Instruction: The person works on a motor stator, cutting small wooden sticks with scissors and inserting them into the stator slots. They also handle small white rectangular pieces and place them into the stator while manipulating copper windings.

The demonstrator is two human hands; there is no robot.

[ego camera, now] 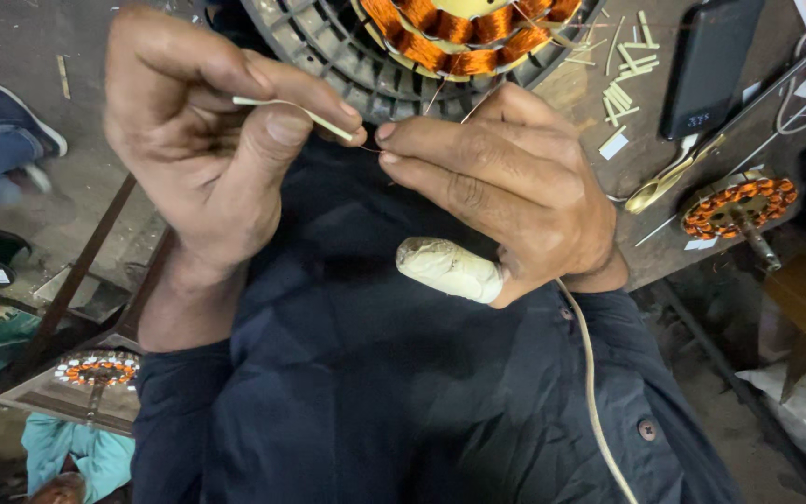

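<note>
The left hand pinched a thin pale sleeve between thumb and forefinger, its tip pointing toward the right hand. The right hand's thumb and forefinger were closed on a fine copper wire that met the sleeve's end just between the two hands. The right little finger wore a grubby white bandage. Both hands were held above the person's dark shirt, just below a grey stator wound with orange copper coils. On the desk to the right lay cut sleeve pieces, a black phone, brass scissors and a smaller wound rotor. Another small rotor sat low on the left.
</note>
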